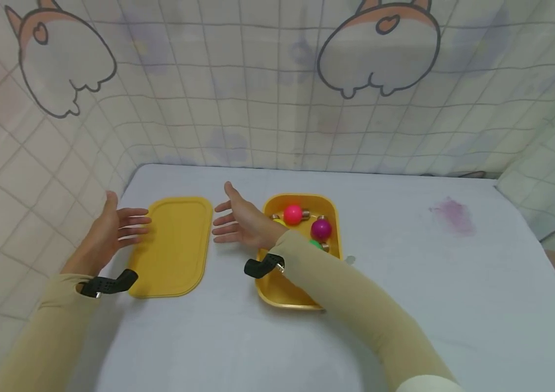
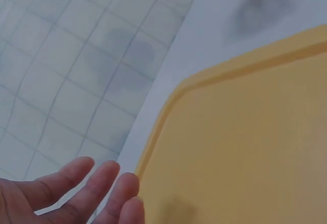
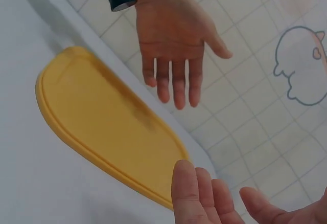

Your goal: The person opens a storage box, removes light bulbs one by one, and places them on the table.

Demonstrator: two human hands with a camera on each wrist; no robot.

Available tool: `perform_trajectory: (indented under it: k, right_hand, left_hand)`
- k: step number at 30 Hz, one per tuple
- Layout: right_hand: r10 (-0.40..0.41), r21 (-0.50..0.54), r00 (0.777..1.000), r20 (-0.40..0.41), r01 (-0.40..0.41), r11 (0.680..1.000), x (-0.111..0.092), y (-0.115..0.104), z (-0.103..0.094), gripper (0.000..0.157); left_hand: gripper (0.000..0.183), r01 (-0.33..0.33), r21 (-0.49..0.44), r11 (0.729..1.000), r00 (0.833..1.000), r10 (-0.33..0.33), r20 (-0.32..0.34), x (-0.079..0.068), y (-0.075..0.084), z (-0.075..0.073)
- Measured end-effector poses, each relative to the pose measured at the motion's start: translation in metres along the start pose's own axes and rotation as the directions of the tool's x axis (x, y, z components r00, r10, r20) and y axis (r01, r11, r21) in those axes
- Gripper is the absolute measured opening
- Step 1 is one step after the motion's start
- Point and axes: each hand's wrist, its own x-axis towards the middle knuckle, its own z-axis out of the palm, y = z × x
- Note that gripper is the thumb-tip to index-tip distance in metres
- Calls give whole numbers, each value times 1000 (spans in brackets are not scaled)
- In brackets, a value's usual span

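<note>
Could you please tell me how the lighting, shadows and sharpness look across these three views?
Head view: soft light, a faint shadow on the table beside the left sleeve; left wrist view: dimmer, softly focused, with a blurry shadow on the lid; right wrist view: slightly hazy, with diffuse shadows on lid and table.

The lid [image 1: 171, 245] is coloured yellow, the tray [image 1: 282, 288] a deeper golden yellow. The bulbs [image 1: 321, 230] are coloured pink, purple, green and yellow. The white worktop [image 1: 404, 250] is marked by a pinkish-purple stain [image 1: 452, 216]. The pale cloth [image 1: 267, 114] is patterned with grey gridlines and orange-and-white corgis [image 1: 380, 51]; the sleeves [image 1: 355, 294] are coloured beige, the wrist straps [image 1: 261, 267] black.
</note>
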Motion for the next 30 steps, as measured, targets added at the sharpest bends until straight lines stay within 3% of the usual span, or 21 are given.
perform_trajectory:
  k: [4,7,10,15,19,23,26,30]
  right_hand:
    - [-28,14,1000,-10,28,999,-14,-4,-9,80]
    - [-56,10,998,-15,57,998,-24,-6,-16,76]
    - [-83,-11,996,-13,83,997,-34,-8,-23,71]
    - [-137,-36,990,26,138,990,-50,-9,-36,66]
    - [-174,-77,981,84,181,980,-62,-9,-45,64]
    - [-190,-140,975,119,206,969,-73,-7,-56,64]
    - [-205,-224,970,128,230,947,-81,-5,-65,55]
    - [-250,-329,959,136,282,901,-89,-1,-74,41]
  left_hand:
    - [74,-59,-61,996,998,59,3,-1,3,16]
    - [70,-97,-57,994,995,97,-15,-1,6,30]
    - [72,-115,-22,993,993,114,-38,1,10,44]
    - [80,-144,142,979,983,158,-93,6,17,74]
    - [78,-199,324,925,959,253,-131,4,20,96]
    - [64,-245,469,849,933,338,-125,0,20,113]
    - [54,-286,526,801,913,394,-105,-2,20,124]
    - [44,-338,549,764,889,451,-82,-3,22,137]
